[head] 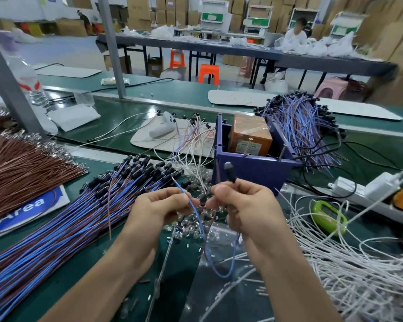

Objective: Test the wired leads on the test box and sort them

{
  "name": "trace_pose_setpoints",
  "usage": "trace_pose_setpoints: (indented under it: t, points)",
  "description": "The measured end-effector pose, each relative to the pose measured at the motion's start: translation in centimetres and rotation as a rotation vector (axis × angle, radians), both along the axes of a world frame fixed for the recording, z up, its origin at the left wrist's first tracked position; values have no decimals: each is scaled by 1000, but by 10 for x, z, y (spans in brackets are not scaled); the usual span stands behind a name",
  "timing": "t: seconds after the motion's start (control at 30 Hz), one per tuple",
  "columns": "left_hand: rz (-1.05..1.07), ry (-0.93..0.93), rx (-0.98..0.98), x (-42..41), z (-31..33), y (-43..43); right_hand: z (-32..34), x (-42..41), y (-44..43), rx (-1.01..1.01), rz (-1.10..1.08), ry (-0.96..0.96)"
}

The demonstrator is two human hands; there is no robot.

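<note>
Glossy green bench top (116, 117); blue plastic box (251, 166); cardboard cartons (237, 5).

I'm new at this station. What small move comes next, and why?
Probably lift the lead to the test box just ahead: the right hand grips its black-capped end, the left hand pinches its blue wire, and neither touches the box yet.

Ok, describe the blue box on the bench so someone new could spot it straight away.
On the green bench, look just past the left hand and right hand, mid-table. The blue box stands there: the only open-topped plastic container, holding an orange taped block.
</note>
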State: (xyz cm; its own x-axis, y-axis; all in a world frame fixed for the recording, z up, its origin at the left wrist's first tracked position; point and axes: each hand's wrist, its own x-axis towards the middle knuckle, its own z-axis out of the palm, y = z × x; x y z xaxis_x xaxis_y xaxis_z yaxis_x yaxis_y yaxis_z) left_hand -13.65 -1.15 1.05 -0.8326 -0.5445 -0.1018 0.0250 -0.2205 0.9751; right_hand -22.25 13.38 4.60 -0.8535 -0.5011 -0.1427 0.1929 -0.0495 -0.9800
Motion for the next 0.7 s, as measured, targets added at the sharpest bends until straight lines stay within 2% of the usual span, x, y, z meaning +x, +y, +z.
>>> trace_pose_setpoints:
  t: [0.13, 0.23, 0.37, 0.47, 0.53, 0.7]
  points:
    - [-93, -17, -37, -25, 22, 19, 7, -8, 15, -155, -280, -118]
    - [10, 30, 58, -50, 34, 38, 15, -12, 28, -203, -449, -161]
    - [126, 125, 254, -72, 37, 51, 28, -15, 51, -298, -496, -149]
    - [177, 148, 327, -77, 36, 49, 40, -19, 66, -254, -466, -89]
    - [159, 142, 277, -78, 35, 49, 44, -24, 72, -163, -412, -50]
    - [130, 51, -68, -75, 29, 55, 28, -40, 70, -61, -423, 10]
